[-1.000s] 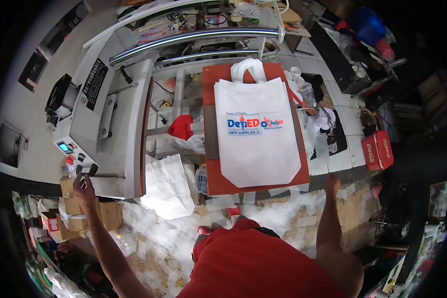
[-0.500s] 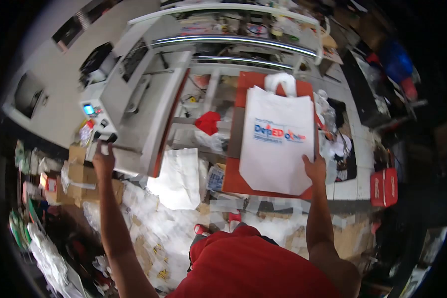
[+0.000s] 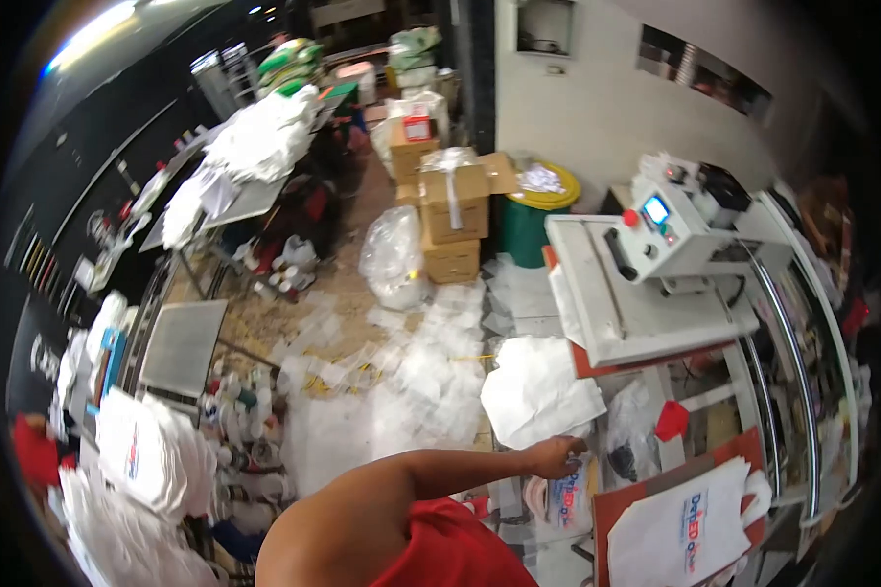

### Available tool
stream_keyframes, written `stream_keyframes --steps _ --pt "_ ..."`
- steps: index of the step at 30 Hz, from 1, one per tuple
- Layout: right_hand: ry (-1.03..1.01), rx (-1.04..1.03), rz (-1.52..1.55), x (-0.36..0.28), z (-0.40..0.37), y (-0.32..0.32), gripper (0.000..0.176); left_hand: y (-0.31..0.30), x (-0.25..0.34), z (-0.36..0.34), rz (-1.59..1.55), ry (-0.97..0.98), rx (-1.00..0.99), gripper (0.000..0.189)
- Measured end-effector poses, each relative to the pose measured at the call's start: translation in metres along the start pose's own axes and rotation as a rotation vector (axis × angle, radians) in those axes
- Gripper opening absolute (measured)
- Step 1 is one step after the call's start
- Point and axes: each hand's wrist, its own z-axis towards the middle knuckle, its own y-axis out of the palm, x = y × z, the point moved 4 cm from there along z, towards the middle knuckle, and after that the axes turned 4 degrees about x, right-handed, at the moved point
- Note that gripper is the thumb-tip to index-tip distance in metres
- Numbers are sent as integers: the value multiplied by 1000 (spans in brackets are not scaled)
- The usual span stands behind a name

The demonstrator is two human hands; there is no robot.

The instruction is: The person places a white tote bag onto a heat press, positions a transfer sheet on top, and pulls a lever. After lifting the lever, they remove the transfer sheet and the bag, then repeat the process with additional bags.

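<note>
Left hand, right of lower centre, meets the bottom edge of a blank white non-woven bag draped beside the heat press, finger closure indiscernible; the bag is probably light and limp, best pinched at an edge.

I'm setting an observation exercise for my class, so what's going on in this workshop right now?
A person in a red top stretches their left hand to the lower edge of a plain white bag hanging beside a press machine. It is unclear whether the fingers actually grip it. A printed white bag lies on the red board at lower right. The right hand is out of view. White scraps litter the floor near stacked cardboard boxes.
</note>
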Motion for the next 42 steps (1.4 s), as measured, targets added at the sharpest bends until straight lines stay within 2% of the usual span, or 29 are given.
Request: stream_keyframes --steps 2,4,5,6,8,9,11,12,14,15,17,18,20,21,23,25,27,28,29,30,32,34,35,36,37,39,40,42 --pt "-66 -25 53 -34 -6 2 36 -1 4 -6 56 68 -50 42" --pt "-129 -75 111 -66 -11 11 35 -3 15 -6 -55 -46 -121 49" --pt "-156 -103 142 -81 -15 13 34 -3 21 -6 -140 -166 -222 68" --pt "-182 -139 168 -94 -19 16 33 -5 35 -12 -145 -173 -203 68" --pt "-224 -214 230 -118 -34 23 32 -4 70 -33 -690 -626 -364 83" --pt "-241 -255 256 -129 -41 25 31 6 66 -34 -700 -620 -362 83" --pt "-271 -358 304 -149 -58 34 29 49 62 -42 -1008 -702 -539 94" --pt "-279 -410 323 -159 -71 37 29 56 68 -50 -1037 -706 -575 97" --pt "-288 -512 350 -173 -101 39 28 41 91 -67 -1166 -620 -546 80" --pt "-302 -561 358 -183 -120 40 27 41 87 -72 -1183 -617 -525 80" --pt "-340 -689 374 -196 -160 44 26 25 69 -71 -1187 -516 -241 59" --pt "-364 -767 376 -202 -182 42 25 8 64 -75 -1211 -512 -156 59" --pt "-421 -930 373 -214 -229 39 24 -40 58 -100 -734 -476 32 56" --pt "-446 -1010 360 -217 -251 35 24 -65 56 -125 -760 -498 107 56" --pt "-483 -1147 329 -223 -289 29 23 -134 74 -167 -659 -112 99 53" --pt "-519 -1259 306 -227 -325 20 23 -215 100 -257 -581 -50 219 49" --pt "-564 -1372 280 -230 -368 11 23 -266 83 -330 -260 106 398 49" --pt "-580 -1429 261 -232 -387 8 23 -293 93 -377 -171 103 407 50" --pt "-598 -1476 246 -235 -404 6 23 -304 85 -408 -102 242 475 54" --pt "-603 -1522 234 -238 -415 10 23 -318 90 -440 -103 238 495 54" --pt "-604 -1585 230 -247 -432 29 23 -332 103 -500 209 -20 346 62" --pt "-567 -1646 252 -256 -445 69 24 -342 95 -539 311 -31 361 65" --pt "-515 -1676 244 -252 -448 100 24 -350 82 -555 367 -72 375 63" --pt "-460 -1703 240 -245 -456 145 33 -361 74 -570 424 -112 387 60" --pt "-464 -1702 241 -238 -472 160 33 -378 70 -586 438 -176 389 57" --pt "-667 -1646 116 -226 -502 191 26 -419 73 -625 412 -242 438 48" --pt "-674 -1654 112 -211 -511 223 26 -441 84 -649 373 -249 486 42" --pt "-945 -1655 -43 -152 -514 298 30 -482 128 -699 406 -267 510 33"
